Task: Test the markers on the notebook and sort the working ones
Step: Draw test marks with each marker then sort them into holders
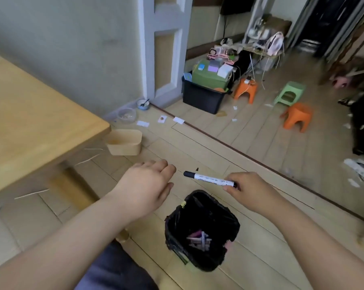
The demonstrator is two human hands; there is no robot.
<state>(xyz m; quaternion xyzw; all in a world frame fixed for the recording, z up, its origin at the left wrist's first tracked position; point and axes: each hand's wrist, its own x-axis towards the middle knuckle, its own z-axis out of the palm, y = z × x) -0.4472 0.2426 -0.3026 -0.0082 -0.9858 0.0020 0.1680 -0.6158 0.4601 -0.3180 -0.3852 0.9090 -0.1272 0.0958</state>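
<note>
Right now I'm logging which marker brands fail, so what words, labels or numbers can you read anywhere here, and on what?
Marker, held in the right hand above the bin: dark print along the white barrel, too blurred to read.
Markers in the bin: no print can be made out.
Paper slips on the floor: too small to read.
Boxes on the green box: no legible text.
Nothing else bears readable writing.
</note>
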